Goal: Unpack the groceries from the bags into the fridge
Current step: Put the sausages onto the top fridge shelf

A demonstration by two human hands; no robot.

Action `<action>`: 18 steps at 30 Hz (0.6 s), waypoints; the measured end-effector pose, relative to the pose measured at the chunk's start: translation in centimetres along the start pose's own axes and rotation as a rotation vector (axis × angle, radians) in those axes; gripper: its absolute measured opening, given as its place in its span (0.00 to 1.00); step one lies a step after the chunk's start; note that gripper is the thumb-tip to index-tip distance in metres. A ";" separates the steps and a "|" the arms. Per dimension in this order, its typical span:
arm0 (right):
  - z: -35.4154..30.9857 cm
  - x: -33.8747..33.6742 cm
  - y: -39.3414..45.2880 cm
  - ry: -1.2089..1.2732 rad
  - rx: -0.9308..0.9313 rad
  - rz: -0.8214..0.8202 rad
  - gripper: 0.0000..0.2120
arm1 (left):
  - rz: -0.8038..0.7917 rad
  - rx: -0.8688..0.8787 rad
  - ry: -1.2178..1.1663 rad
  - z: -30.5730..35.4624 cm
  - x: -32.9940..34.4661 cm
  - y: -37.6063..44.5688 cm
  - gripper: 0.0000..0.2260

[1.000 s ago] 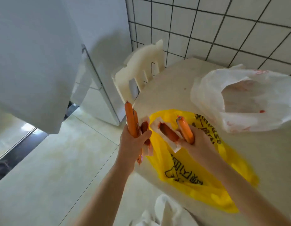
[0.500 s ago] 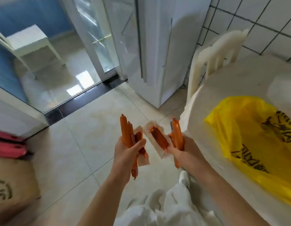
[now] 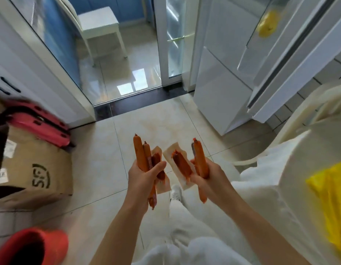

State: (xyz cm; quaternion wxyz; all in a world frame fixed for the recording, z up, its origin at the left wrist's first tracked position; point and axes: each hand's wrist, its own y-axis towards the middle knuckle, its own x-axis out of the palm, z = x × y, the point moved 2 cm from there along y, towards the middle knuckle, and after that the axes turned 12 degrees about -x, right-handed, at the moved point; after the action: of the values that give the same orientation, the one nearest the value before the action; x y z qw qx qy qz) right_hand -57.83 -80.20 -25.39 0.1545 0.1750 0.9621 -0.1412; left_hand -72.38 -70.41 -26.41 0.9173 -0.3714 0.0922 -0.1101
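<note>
Turning away from the table, my view now takes in the fridge [image 3: 223, 77] ahead on the right. My left hand [image 3: 144, 180] has its fingers curled tight around 2 orange sausages [image 3: 140, 157] and a sealed packet [image 3: 159, 169]. My right hand [image 3: 206, 178] grips another sausage [image 3: 200, 159] with a second packet [image 3: 180, 165]. At the right edge lies the yellow bag [image 3: 330, 197] on the table [image 3: 280, 178]; a cardboard box [image 3: 37, 173] sits on the floor to the left.
</note>
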 end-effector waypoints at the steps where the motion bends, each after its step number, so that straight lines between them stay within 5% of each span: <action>1: -0.4 0.2 1.2 0.001 -0.006 -0.002 0.04 | 0.011 0.001 0.002 0.8 -0.3 0.8 0.18; 18: -7.1 -0.3 25.2 -0.017 -0.053 0.037 0.08 | -0.016 0.003 0.079 19.3 2.0 17.5 0.21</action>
State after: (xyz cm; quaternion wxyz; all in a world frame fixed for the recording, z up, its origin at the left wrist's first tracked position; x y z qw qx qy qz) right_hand -49.68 -55.31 -24.32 0.1696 0.1873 0.9608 -0.1143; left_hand -63.27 -45.97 -25.21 0.9126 -0.3660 0.1251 -0.1323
